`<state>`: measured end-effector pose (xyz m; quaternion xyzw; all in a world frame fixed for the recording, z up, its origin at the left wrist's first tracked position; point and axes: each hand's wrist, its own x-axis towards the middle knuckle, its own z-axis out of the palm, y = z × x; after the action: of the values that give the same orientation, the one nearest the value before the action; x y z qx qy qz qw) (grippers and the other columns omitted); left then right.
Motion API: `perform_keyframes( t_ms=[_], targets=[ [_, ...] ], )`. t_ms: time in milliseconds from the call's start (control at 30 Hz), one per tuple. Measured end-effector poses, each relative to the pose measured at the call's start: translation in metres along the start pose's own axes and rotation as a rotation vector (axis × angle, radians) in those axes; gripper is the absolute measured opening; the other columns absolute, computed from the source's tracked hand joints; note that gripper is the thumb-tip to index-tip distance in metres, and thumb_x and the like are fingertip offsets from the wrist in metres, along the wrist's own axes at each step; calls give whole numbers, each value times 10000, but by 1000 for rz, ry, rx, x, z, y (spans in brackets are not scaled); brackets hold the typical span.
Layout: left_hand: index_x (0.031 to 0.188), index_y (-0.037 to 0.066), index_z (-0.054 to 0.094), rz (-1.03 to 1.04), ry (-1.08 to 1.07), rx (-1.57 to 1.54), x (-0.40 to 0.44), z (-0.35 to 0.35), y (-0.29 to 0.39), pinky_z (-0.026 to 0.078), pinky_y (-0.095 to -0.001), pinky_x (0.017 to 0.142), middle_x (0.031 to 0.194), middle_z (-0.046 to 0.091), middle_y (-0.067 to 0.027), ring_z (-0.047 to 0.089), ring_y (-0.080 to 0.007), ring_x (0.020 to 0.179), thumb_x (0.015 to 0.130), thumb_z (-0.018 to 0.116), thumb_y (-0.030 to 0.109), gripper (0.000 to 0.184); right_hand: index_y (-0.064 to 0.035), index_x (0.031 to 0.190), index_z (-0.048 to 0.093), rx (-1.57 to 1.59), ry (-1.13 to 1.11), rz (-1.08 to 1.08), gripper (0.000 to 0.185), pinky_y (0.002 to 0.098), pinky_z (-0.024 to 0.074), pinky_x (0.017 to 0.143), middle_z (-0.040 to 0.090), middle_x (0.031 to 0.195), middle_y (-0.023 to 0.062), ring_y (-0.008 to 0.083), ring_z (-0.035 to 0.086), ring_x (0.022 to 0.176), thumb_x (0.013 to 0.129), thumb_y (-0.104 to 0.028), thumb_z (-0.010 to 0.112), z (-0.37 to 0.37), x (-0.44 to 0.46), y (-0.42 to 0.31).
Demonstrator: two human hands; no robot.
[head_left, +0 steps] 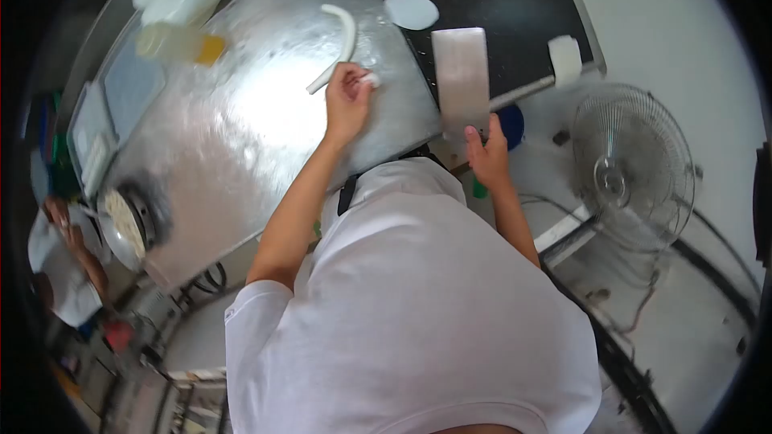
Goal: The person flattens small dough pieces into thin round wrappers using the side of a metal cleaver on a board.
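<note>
Toward the near edge of the tabletop [241,153], I see the left hand [348,98] pinching a small white lump [371,79] beside a curved white strip [349,32], the right hand [490,154] gripping a broad metal blade [461,76]; leftward sits a yellow-ended bottle [178,44].

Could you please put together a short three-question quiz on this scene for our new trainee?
1. What do the left grip and the right grip each hold?
2. True or false: the long white strip lies on the metal table.
3. Which of these is on the person's right side?
A) the bottle with the yellow-orange end
B) the wire-caged fan
C) the co-worker in white

Key:
1. The left holds a small white piece; the right holds a broad metal blade by its near end.
2. True.
3. B.
</note>
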<state>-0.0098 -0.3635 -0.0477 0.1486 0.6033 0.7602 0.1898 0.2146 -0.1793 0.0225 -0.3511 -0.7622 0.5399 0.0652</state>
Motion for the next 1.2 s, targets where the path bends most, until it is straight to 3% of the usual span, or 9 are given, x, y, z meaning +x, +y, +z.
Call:
perform_keyframes(
  t_ms=[300,400,500,667,800,867,967,1067,1200],
  targets=[
    [1056,64,661,-7,-735,396,78,192,-23,538,-280,814,984,705,-64,682,-141,918,842,724,-62,255,-59,1196,483,461,584,270,236,250,361,431,486,673,-7,71,442,497,1051,-197,607,-32,-95,55],
    [891,107,764,-13,-964,964,95,224,-32,563,-408,854,1034,700,-95,718,-317,978,784,808,82,118,-56,1217,479,481,627,307,242,256,362,425,491,678,7,77,441,489,1050,-183,599,-55,-95,69],
    [876,121,771,92,-976,1315,101,247,-23,567,-468,880,1131,646,-109,689,-373,1068,747,848,108,151,-51,1192,487,488,638,311,212,254,364,425,495,673,6,77,443,486,1051,-171,591,-91,-80,78],
    [1108,101,630,-130,-917,1602,114,282,-10,558,-483,931,1222,589,-164,661,-403,1115,574,971,180,639,-41,1125,501,558,569,300,165,250,363,430,503,656,-2,71,448,480,1051,-158,590,-131,-53,97],
    [1195,114,646,-186,-889,1677,119,289,-13,566,-466,981,1315,571,-160,614,-376,1226,572,962,133,699,-29,1152,517,483,453,230,168,255,381,446,508,662,2,72,449,488,1054,-150,579,-169,-19,112],
    [1067,91,652,3,-1018,1643,123,284,-24,543,-480,922,1157,623,-159,651,-390,1091,603,930,206,553,-28,1163,521,447,392,191,170,257,386,452,509,667,3,71,452,498,1055,-148,574,-183,-1,120],
    [1041,83,664,-167,-1094,1408,135,302,-40,528,-471,881,1099,641,-150,639,-374,1095,670,852,321,479,-39,1137,532,446,484,-42,185,266,390,455,504,695,3,85,456,508,1053,-196,585,-202,30,131],
    [1302,95,585,190,-687,1318,91,325,-48,395,-531,1044,1369,511,-188,457,-380,1330,756,734,449,668,-30,1104,559,338,439,2,170,255,385,472,526,741,5,78,476,543,1068,-196,550,-231,55,125],
    [1472,93,477,396,-808,1342,87,311,-70,192,-562,1239,1567,352,-214,249,-387,1517,773,697,592,886,-33,1009,585,509,522,260,238,263,388,450,523,756,0,85,468,518,1071,-262,567,-238,79,112]
  ],
)
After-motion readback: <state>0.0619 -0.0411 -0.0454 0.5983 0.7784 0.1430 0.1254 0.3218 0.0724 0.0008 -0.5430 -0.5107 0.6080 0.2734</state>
